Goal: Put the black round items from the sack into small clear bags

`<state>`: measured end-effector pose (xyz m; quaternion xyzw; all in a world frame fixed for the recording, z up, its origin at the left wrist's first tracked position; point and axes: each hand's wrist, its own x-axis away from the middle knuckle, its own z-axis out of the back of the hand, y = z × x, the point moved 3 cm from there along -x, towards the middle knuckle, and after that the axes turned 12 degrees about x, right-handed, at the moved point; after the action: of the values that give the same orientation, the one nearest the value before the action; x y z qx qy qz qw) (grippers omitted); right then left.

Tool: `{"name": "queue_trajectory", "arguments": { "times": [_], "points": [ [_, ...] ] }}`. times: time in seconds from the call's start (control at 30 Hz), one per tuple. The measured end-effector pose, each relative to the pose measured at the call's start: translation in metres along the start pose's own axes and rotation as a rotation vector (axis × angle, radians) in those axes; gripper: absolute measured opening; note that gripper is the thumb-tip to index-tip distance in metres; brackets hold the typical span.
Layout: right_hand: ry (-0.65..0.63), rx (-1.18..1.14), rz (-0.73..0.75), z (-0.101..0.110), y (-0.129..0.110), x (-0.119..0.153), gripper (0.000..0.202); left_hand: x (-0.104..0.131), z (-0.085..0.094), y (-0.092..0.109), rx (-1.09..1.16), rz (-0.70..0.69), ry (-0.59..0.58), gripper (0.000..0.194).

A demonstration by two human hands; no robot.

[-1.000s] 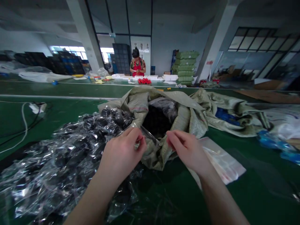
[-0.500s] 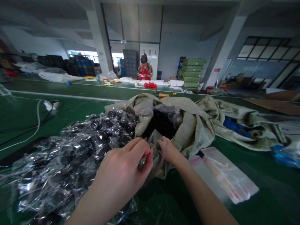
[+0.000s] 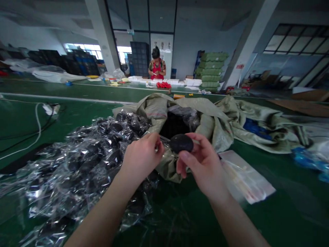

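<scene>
Between the thumb and fingers of my right hand (image 3: pixel 205 168) is a smooth black oval piece (image 3: pixel 181 143), its exact kind unclear. My left hand (image 3: pixel 142 152) is pinched closed just left of it, on what looks like the edge of a clear plastic bag (image 3: pixel 164 139); most of that bag is hidden. Behind both hands lies a woven sack (image 3: pixel 157 111), its mouth open and dark inside. A heap of black pieces in clear wrappers (image 3: pixel 89 161) spreads beside and beyond my left forearm. To the right of my right hand rests a stack of flat clear bags (image 3: pixel 248 180).
A second woven sack (image 3: pixel 272 137) lies crumpled at right, near blue plastic (image 3: pixel 308 159). White cable and a power strip (image 3: pixel 51 109) are at left. Across the green table (image 3: pixel 97 104), a person in a red apron (image 3: pixel 157 68) works by red items (image 3: pixel 163 85).
My right hand has come back from the sack's mouth and now holds the black oval piece. My left hand has shifted slightly left and up. The view has tilted a little.
</scene>
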<state>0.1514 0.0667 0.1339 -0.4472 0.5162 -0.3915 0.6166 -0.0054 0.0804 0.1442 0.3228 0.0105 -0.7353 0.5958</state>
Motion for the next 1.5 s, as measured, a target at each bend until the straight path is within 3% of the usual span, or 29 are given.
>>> {"name": "queue_trajectory", "arguments": {
  "times": [0.1,0.27,0.67,0.8,1.1,1.27,1.37,1.5],
  "points": [
    [-0.02,0.025,-0.049,-0.018,0.021,0.004,0.042,-0.004,-0.005,-0.003,-0.022,0.037,-0.047,0.015],
    [0.109,0.252,-0.015,-0.019,0.041,-0.003,0.042,-0.004,0.0,-0.009,-0.044,0.053,0.005,0.017],
    [0.331,0.608,0.069,-0.005,0.031,0.002,0.041,-0.003,-0.001,-0.008,-0.004,-0.011,0.077,0.017],
    [0.337,0.705,0.112,-0.007,0.029,0.002,0.037,-0.002,-0.004,-0.006,-0.002,-0.014,0.095,0.016],
    [0.253,0.682,0.155,-0.009,0.04,-0.004,0.036,-0.001,-0.012,-0.001,-0.015,-0.023,0.088,0.017],
    [0.223,0.593,0.089,-0.01,0.045,-0.006,0.04,-0.001,-0.015,-0.001,-0.026,-0.003,0.055,0.017],
    [0.259,0.609,0.055,-0.01,0.046,-0.006,0.037,-0.002,-0.017,-0.001,-0.002,0.008,0.046,0.018],
    [0.416,0.696,0.121,-0.009,0.046,-0.004,0.034,-0.002,-0.018,-0.002,0.061,0.003,0.059,0.019]
  ]
}}
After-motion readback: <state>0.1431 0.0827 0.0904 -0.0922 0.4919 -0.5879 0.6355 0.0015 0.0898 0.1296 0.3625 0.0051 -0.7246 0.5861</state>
